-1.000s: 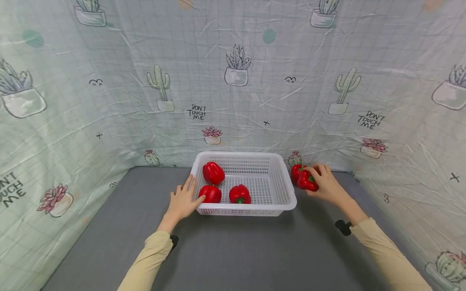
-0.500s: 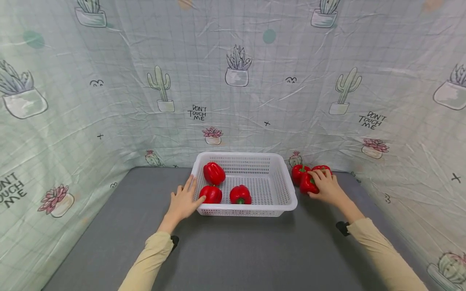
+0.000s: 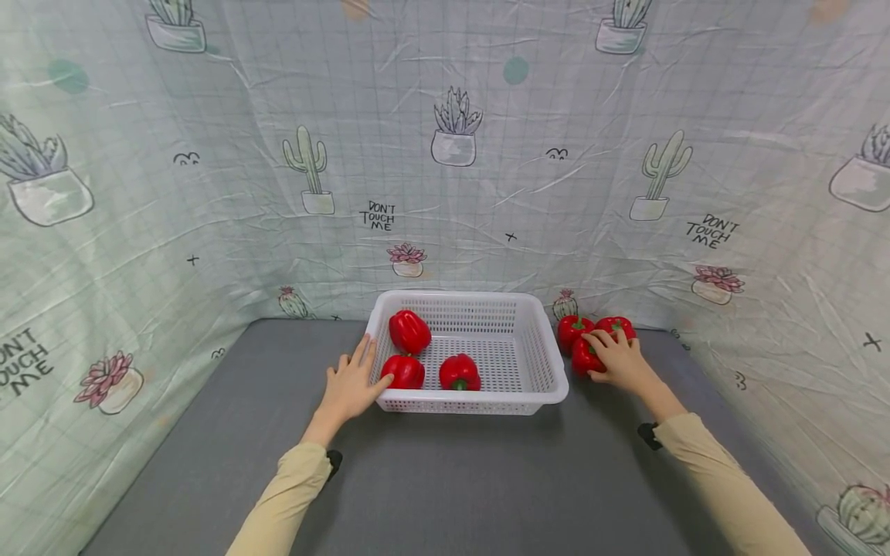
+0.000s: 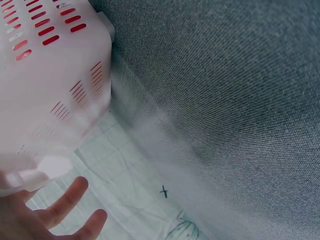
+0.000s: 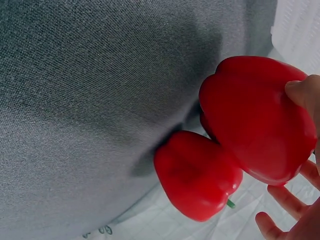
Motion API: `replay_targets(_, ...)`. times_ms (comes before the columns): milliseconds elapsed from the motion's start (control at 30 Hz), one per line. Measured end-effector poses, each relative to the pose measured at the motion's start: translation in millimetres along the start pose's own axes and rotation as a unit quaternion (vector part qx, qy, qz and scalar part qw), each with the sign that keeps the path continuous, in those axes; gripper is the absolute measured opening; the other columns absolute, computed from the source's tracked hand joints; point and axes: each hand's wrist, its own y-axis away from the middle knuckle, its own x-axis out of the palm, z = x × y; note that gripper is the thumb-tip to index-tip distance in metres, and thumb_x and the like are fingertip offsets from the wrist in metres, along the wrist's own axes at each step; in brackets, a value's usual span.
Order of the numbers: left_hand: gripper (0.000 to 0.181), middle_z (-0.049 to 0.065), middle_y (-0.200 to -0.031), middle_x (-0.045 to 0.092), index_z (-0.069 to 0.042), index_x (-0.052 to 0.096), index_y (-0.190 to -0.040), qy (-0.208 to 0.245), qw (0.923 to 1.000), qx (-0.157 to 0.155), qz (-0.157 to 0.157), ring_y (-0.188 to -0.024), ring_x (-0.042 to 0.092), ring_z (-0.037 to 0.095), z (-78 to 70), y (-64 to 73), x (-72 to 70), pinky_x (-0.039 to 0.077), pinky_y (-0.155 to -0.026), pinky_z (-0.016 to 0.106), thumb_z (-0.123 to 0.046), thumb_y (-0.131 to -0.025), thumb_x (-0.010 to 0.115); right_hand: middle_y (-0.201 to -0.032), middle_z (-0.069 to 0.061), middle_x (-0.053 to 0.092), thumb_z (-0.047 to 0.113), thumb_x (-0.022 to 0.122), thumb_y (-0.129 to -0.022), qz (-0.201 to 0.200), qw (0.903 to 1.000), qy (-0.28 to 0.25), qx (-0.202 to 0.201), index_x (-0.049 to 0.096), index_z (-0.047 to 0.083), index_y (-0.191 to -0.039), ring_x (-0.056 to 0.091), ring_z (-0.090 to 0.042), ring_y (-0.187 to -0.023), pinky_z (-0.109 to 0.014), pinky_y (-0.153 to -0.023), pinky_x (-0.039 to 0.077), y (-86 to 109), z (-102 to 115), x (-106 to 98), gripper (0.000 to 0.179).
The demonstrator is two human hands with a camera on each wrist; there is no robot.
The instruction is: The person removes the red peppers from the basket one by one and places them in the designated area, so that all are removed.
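Observation:
A white perforated plastic basket stands on the grey table with three red bell peppers inside: one at the back left, one at the front left and one nearer the middle. My left hand rests at its front left corner, fingers spread along the left rim and thumb reaching over the edge. Right of the basket, my right hand holds the nearest red bell pepper, thumb on one side and fingers on the other. Two more bell peppers, a left one and a right one, sit behind it.
The grey table stretches in front of the basket. A cactus-print curtain hangs close behind the basket and peppers, and down both sides. Dark wrist bands show at both cuffs.
My right hand has brought its bell pepper slightly toward me, and the right rear pepper has come into sight behind the fingers. Left hand and basket stay put.

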Motion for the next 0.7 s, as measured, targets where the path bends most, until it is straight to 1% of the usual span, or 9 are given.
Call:
replay_targets(233, 0.075, 0.015, -0.148, 0.021, -0.004, 0.028, -0.139, -0.002, 1.0000, 0.002, -0.003, -0.111, 0.039, 0.041, -0.3, -0.4, 0.8, 0.029, -0.085, 0.068, -0.048, -0.082, 0.048, -0.119, -0.022, 0.044, 0.026, 0.074, -0.069, 0.012, 0.9998, -0.012, -0.004, 0.047, 0.001, -0.123, 0.039, -0.044, -0.104, -0.055, -0.071, 0.033, -2.0, -1, 6, 0.066)
replay_targets(500, 0.073, 0.014, -0.148, 0.021, -0.005, 0.028, -0.139, -0.005, 1.0000, 0.002, -0.004, -0.111, 0.039, 0.041, 0.3, -1.0, 3.2, 0.031, -0.083, 0.067, -0.048, -0.083, 0.048, -0.116, -0.023, 0.044, 0.024, 0.072, -0.070, 0.013, 0.9994, -0.031, -0.007, 0.046, 0.000, -0.124, 0.039, -0.042, -0.105, -0.055, -0.071, 0.034, -2.7, -3, 11, 0.064)
replay_targets(700, 0.074, 0.015, -0.147, 0.022, -0.004, 0.029, -0.139, -0.004, 1.0000, 0.003, -0.006, -0.111, 0.040, 0.041, 0.6, -1.0, 2.2, 0.031, -0.084, 0.067, -0.048, -0.083, 0.048, -0.115, -0.027, 0.040, 0.024, 0.073, -0.069, 0.029, 0.9980, -0.055, 0.011, 0.045, -0.001, -0.125, 0.038, -0.043, -0.105, -0.057, -0.073, 0.035, -3.6, -6, 12, 0.068)
